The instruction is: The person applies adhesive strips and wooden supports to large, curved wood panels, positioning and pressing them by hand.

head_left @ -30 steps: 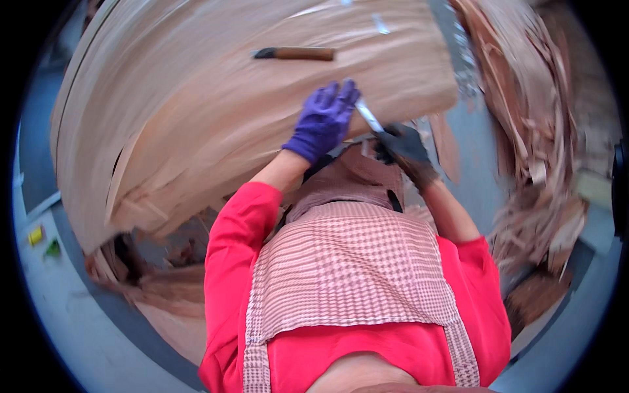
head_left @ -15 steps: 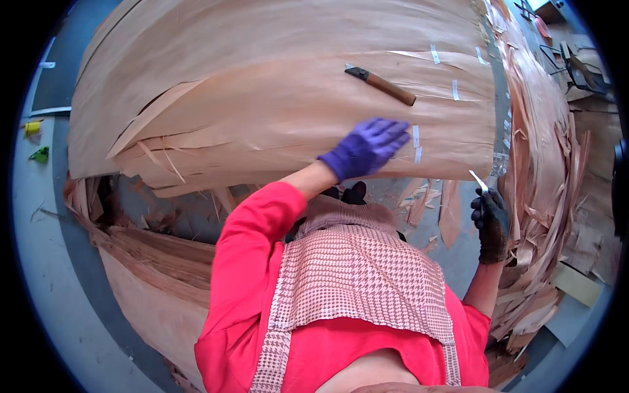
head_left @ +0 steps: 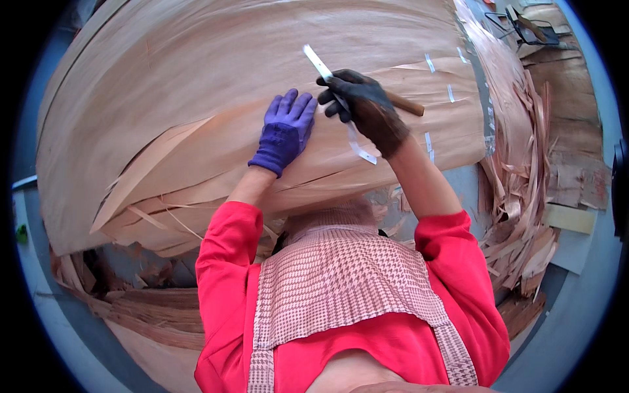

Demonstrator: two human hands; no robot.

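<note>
My left hand [head_left: 284,131], in a purple glove, lies flat on a wide tan wood veneer sheet [head_left: 216,72] with its fingers stretched out. Just right of it, my right hand [head_left: 363,108] in a dark, stained glove pinches a strip of white tape [head_left: 317,62]. One end of the strip points up past the fingers; the other hangs below the palm. Behind the right hand lies a knife, of which only the wooden handle [head_left: 406,104] shows. Short pieces of white tape [head_left: 451,93] stick to the sheet near its right end.
A split flap of veneer [head_left: 151,164] lifts along the sheet's near left side. Long veneer scraps [head_left: 517,150] are heaped past the right edge. More stacked veneer [head_left: 157,311] lies low on the left. A dark metal-framed object [head_left: 527,29] stands at the far right.
My right hand has come from beyond the sheet's near right corner to above the sheet, carrying the tape. My left hand has slid left. The view has shifted, and the knife's blade is now covered.
</note>
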